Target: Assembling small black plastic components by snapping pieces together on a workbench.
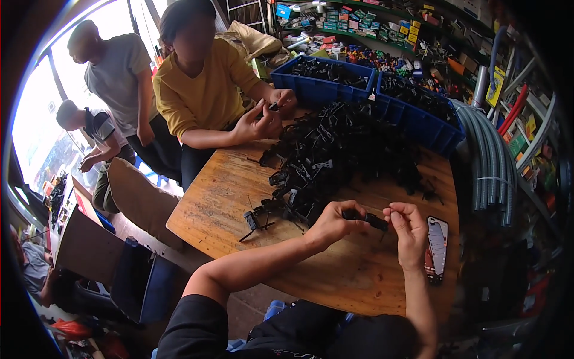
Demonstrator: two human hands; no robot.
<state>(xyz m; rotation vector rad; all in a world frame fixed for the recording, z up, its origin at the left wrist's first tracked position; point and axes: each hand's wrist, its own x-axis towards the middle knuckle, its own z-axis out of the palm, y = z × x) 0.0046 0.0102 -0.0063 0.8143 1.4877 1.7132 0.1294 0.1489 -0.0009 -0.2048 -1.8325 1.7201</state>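
Note:
My left hand (332, 228) is closed around a small black plastic part (375, 222) above the wooden table (206, 194). At the part's right end, my right hand (409, 232) pinches thumb and forefinger together; what sits between those fingertips is too small to make out. Just beyond my hands lies a big heap of similar black parts (353, 143), many with thin rods sticking out. A few loose pieces (251, 222) lie at the heap's near left edge. Beside my right hand rests a phone (436, 248) with its screen lit.
Across the table a person in a yellow top (200, 90) handles a small dark piece. Blue crates (326, 88) of black parts stand behind the heap. Grey flexible hoses (490, 164) hang at the right. Two more people stand at the left, near a dark blue bin (156, 290).

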